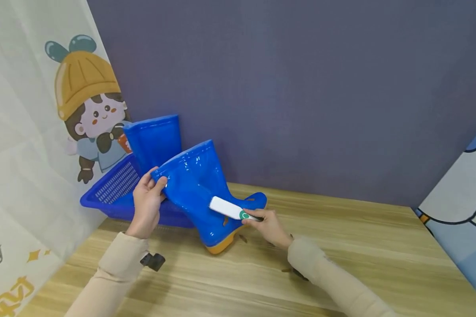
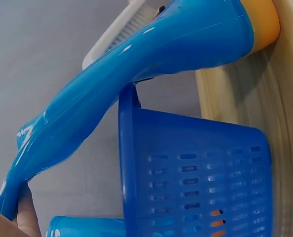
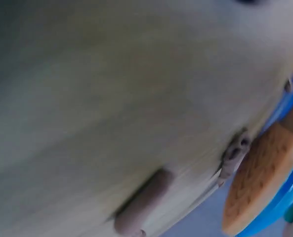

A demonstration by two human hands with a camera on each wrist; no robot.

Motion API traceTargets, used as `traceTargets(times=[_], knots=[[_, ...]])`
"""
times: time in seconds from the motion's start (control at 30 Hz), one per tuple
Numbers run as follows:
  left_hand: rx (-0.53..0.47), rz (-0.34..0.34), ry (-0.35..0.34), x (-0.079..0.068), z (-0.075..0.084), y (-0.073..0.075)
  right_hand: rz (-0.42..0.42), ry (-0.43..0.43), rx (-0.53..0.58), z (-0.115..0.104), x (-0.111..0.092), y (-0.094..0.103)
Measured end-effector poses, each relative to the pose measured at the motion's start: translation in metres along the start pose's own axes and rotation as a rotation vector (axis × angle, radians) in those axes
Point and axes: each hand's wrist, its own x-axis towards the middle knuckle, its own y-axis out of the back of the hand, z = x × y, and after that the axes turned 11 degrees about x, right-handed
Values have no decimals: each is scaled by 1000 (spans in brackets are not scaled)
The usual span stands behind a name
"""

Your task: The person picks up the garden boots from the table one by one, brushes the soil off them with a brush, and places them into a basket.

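A blue rain boot (image 1: 194,176) with an orange sole (image 3: 257,182) is tilted over the tabletop, its toe pointing right. My left hand (image 1: 147,203) pinches the top rim of its shaft, thumb on the near side. In my right hand (image 1: 270,226) is the handle of a white brush (image 1: 227,208), its head lying against the lower shaft. From the left wrist view, the bristles (image 2: 131,24) face the boot. A brown smear (image 1: 225,221) marks the boot near the ankle. Part of the toe is hidden behind the brush and right hand.
Behind the left hand stands a blue plastic basket (image 1: 93,202), with a second blue boot (image 1: 158,141) rising out of it. Brown crumbs (image 1: 243,238) and a brown lump (image 3: 144,202) lie on the wooden table (image 1: 341,246). A grey panel (image 1: 301,97) closes off the back.
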Motion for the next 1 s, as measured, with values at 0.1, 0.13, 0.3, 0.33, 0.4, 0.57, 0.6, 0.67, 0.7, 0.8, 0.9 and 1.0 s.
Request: traceTargets(times=[0.1, 0.13, 0.3, 0.33, 0.4, 0.57, 0.6, 0.67, 0.7, 0.8, 0.9, 1.0], knots=[[-15, 5, 26, 0, 0, 1, -14, 4, -41, 0, -5, -3], [-16, 8, 31, 1, 0, 2, -20, 6, -47, -2, -7, -3], [-24, 12, 34, 4, 1, 4, -42, -2, -115, -7, -10, 3], [-24, 12, 33, 4, 2, 4, -41, -13, -134, -7, -11, 6], [-25, 13, 38, 6, 3, 4, -34, -28, -145, -6, -14, 9], [-32, 20, 47, 7, 2, 4, -32, -22, -150, -6, -21, 17], [-32, 23, 48, 7, 2, 5, -38, -23, -150, -6, -22, 19], [-31, 27, 51, 6, 1, 6, -57, -40, -133, -6, -25, 23], [-30, 28, 54, 6, 0, 6, -64, -57, -119, -6, -26, 25], [-28, 28, 68, 4, -3, 7, -61, -96, -86, -4, -32, 30], [-27, 18, 69, 3, -5, 7, -8, -126, -60, -6, -38, 32], [-25, 11, 56, 3, -6, 5, 39, -142, -41, -10, -40, 28]])
